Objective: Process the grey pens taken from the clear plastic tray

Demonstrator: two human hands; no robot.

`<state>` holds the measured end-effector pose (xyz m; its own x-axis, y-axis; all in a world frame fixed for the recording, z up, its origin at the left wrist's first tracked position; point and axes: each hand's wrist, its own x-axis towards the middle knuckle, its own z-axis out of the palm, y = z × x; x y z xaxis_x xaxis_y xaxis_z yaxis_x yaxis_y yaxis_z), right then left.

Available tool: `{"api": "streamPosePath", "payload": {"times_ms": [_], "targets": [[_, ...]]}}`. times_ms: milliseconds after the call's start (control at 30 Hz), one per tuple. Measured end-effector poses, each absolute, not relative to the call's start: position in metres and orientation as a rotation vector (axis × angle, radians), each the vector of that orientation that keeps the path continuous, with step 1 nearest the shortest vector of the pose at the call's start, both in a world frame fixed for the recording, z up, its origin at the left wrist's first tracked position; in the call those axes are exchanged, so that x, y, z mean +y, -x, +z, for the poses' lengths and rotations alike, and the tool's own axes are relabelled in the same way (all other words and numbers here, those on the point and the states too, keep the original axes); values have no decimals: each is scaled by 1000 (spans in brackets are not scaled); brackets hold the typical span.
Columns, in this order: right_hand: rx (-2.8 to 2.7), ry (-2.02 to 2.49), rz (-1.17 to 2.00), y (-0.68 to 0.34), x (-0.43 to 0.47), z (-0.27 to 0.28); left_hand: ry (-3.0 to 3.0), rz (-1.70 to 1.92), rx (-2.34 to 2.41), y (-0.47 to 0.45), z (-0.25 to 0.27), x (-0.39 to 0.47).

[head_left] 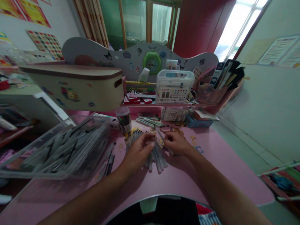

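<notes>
Pens [157, 161] are heaped on the smooth pink desk [225, 168], partly under the left hand [138, 148]: slim, cloudy sticks, probably light, stiff and slippery (rollers, ugh), so pinch mid-length. Right hand [175, 143] looks closed on one pen [160, 134]; left's half-curled, can't tell if it's gripping anything.

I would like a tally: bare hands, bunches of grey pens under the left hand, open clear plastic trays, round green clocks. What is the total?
Bare left hand and right hand: 2
Bunches of grey pens under the left hand: 1
Open clear plastic trays: 1
Round green clocks: 1
Total: 5
</notes>
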<state>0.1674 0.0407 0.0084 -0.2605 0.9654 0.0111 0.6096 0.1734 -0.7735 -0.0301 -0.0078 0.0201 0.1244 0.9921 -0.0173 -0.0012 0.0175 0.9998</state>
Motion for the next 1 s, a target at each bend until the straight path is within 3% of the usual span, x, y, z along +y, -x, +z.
{"api": "streamPosePath", "payload": {"times_ms": [167, 367, 833, 900, 1000], "targets": [[-1600, 1021, 1710, -155, 24, 17, -909, 1157, 854, 23, 7, -2], [-1269, 801, 2151, -148, 19, 8, -825, 1150, 809, 25, 13, -3], [-1482, 783, 2111, -153, 17, 10, -1021, 1202, 891, 35, 13, 8], [-1613, 835, 1888, -150, 15, 14, -1012, 1278, 914, 34, 16, 7], [-1926, 965, 1289, -144, 10, 19, -970, 1368, 954, 31, 18, 6]]}}
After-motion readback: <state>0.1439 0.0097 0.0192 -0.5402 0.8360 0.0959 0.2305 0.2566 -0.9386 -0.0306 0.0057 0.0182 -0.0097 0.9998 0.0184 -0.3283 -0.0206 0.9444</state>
